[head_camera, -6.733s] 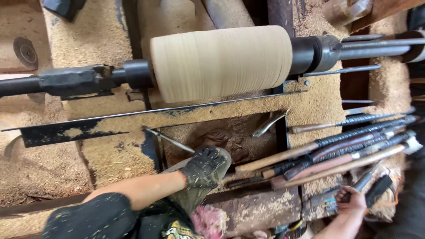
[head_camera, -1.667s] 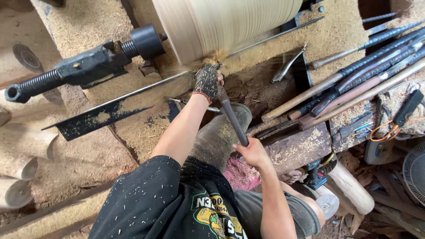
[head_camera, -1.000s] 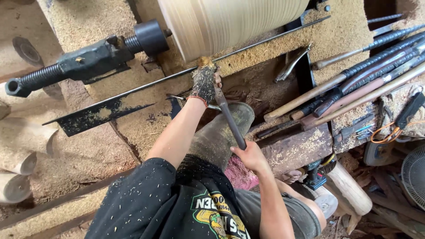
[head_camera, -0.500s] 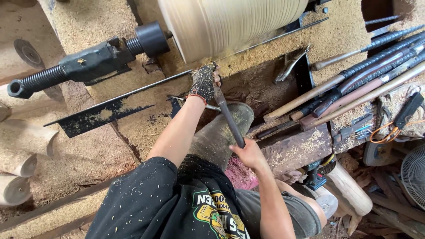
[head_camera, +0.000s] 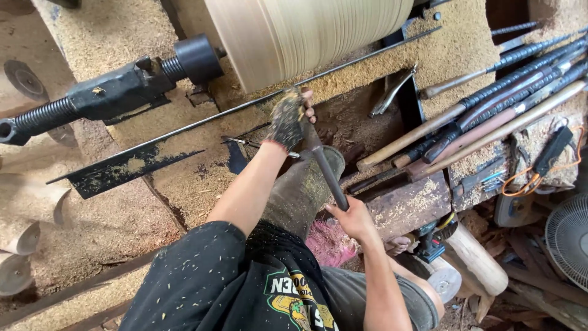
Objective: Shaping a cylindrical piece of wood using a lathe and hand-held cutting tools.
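My gloved left hand (head_camera: pixel 286 117) and bare right hand (head_camera: pixel 353 219) clamp the stiff, heavy turning chisel (head_camera: pixel 324 168), steadied near its tip and handle end, below the pale wooden cylinder (head_camera: pixel 312 30) at top centre

The wooden cylinder (head_camera: pixel 312 34) fills the top of the view and closes off the way upward; the long flat tool rest bar (head_camera: pixel 245 119) runs slantwise just under it, leaving only a narrow slot between the two. The left hand (head_camera: pixel 288 116) and the turning chisel (head_camera: pixel 324 168) sit in that slot, and the right hand (head_camera: pixel 352 220) blocks the chisel's lower end. To the left, the black tailstock (head_camera: pixel 116 92) bars the approach at the cylinder's end, while the sawdust-covered surface (head_camera: pixel 122 202) below the bar lies open. To the right, a bundle of long-handled tools (head_camera: pixel 490 116) crowds the surface, with little room between them.
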